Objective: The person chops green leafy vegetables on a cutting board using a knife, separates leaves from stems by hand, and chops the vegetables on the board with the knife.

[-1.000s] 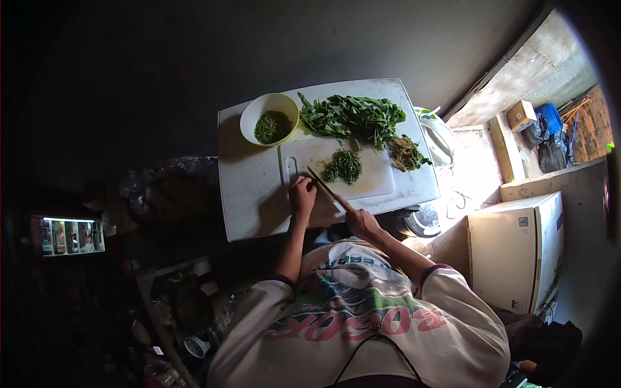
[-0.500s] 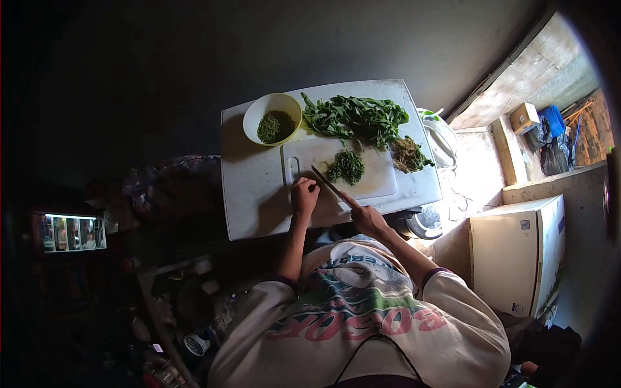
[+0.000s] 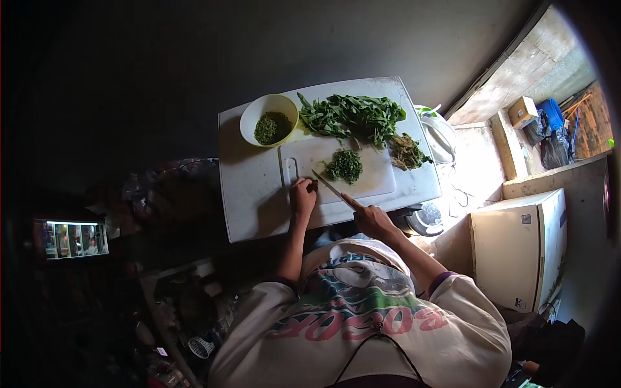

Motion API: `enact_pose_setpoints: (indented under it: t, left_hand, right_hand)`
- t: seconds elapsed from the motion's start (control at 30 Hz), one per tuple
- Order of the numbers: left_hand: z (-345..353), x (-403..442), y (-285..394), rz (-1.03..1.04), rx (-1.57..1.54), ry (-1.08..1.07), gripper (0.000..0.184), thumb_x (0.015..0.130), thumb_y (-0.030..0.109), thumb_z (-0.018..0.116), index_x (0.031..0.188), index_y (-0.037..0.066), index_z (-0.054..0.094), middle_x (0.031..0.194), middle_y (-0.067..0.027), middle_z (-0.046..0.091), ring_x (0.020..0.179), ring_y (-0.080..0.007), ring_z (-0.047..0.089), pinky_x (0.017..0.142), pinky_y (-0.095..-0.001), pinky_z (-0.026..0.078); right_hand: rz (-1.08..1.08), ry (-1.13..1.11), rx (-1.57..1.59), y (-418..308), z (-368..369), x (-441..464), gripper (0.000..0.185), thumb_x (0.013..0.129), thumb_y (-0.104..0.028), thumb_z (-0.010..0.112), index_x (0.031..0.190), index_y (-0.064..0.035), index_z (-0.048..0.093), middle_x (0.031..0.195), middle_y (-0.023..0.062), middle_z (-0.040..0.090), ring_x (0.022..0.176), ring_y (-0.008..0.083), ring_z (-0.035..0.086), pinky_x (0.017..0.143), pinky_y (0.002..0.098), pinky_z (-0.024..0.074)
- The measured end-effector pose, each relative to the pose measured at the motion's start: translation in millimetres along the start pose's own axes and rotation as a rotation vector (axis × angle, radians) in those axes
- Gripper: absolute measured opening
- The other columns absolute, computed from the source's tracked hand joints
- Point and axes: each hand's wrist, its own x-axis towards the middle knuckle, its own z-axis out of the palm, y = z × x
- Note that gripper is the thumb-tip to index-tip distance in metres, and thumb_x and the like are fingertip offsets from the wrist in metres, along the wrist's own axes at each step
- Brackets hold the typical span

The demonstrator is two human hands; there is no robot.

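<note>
My right hand (image 3: 373, 220) grips the handle of a knife (image 3: 328, 183), its blade slanting up and left over the cutting board (image 3: 372, 189). Close to the blade's tip, at the board's left edge, my left hand (image 3: 303, 196) is closed with its fingers curled. A small dark bit shows at its fingertips, too small to name. Just beyond the blade lies a pile of chopped greens (image 3: 344, 166). Behind the board is a heap of whole leafy greens (image 3: 362, 114). A pale yellow bowl (image 3: 248, 123) at the back left holds finely chopped greens.
The board rests on a white table (image 3: 252, 213). Stems and roots (image 3: 407, 152) lie by its right edge. A white fridge (image 3: 504, 249) stands to the right, and a round dark-and-silver appliance (image 3: 425, 220) sits beside the table. Cluttered shelving (image 3: 174, 304) fills the dim left side.
The knife blade has turned so that its side catches more light. Both hands stay almost in place, and the whole view has shifted slightly.
</note>
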Motion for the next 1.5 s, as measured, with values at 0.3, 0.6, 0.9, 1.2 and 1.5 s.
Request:
enact_pose_setpoints:
  t: [0.3,0.6,0.9,1.2,1.5]
  left_hand:
    - [-1.4,1.2,-1.0,0.059,-0.016,0.014,0.015,0.071,0.004,0.071,0.086,-0.001,0.07,0.09,-0.016,0.068,0.085,-0.0363,0.067,0.075,-0.0412,0.054]
    - [0.8,0.5,-6.0,0.083,-0.039,0.02,0.014,0.076,0.007,0.072,0.087,-0.001,0.071,0.089,-0.0154,0.069,0.083,-0.0353,0.067,0.074,-0.0403,0.054]
    - [-1.3,1.5,3.6,0.011,-0.098,0.031,0.012,0.08,0.008,0.071,0.088,0.0,0.074,0.09,-0.0145,0.071,0.083,-0.0327,0.069,0.075,-0.0389,0.055]
    - [3.2,4.2,0.1,0.056,-0.013,0.055,0.017,0.074,0.003,0.068,0.09,0.0,0.073,0.092,-0.0152,0.07,0.083,-0.0351,0.068,0.075,-0.0407,0.055]
    - [2.5,3.3,2.9,0.048,0.045,0.041,0.022,0.07,0.0,0.065,0.092,-0.001,0.071,0.095,-0.0166,0.069,0.088,-0.0376,0.066,0.078,-0.0428,0.054]
  right_hand:
    - [-0.023,0.024,0.051,8.3,39.4,21.3,0.08,0.092,-0.011,0.048,0.159,-0.0368,0.012,0.08,0.0285,0.068,0.076,0.0455,0.068,0.069,0.0559,0.0517]
    - [-0.127,0.177,0.062,8.0,50.0,56.7,0.075,0.094,-0.013,0.049,0.158,-0.0356,0.017,0.076,0.0283,0.067,0.069,0.0471,0.066,0.063,0.0588,0.0492]
    - [-0.018,0.128,0.08,31.8,38.2,20.4,0.077,0.093,-0.012,0.048,0.158,-0.0383,0.016,0.082,0.0293,0.067,0.079,0.0471,0.067,0.073,0.0574,0.0513]
    - [0.015,0.011,0.004,5.0,7.3,3.5,0.076,0.094,-0.012,0.048,0.158,-0.037,0.017,0.079,0.0278,0.067,0.077,0.0453,0.068,0.073,0.0557,0.0527]
    - [-0.043,0.041,-0.114,-8.5,12.4,-0.7,0.081,0.091,-0.009,0.049,0.159,-0.0374,0.015,0.074,0.0245,0.067,0.069,0.0436,0.068,0.065,0.0556,0.053]
